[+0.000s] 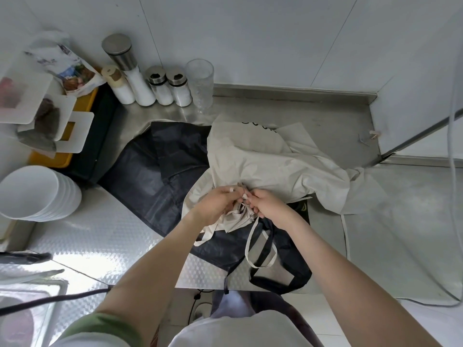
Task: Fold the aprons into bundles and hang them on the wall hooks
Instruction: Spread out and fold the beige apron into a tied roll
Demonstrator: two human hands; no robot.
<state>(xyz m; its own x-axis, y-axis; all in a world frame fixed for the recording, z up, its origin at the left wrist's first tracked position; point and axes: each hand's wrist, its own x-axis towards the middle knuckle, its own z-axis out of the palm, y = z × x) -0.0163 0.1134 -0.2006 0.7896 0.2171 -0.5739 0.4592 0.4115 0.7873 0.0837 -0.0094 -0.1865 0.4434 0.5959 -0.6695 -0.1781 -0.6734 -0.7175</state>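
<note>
My left grip (216,206) and right grip (268,208) meet, both curled tight, pinching the bunched edge and strap of the beige apron (275,164). It spreads out beyond my grips, lying over the black apron (150,176) on the bench (100,234). Spice jars (164,86) stand far beyond, against the wall.

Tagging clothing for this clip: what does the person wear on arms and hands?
The left hand and right hand are ungloved, with no watch or rings showing. Forearms are uncovered; a green sleeve ends high on the left arm.
</note>
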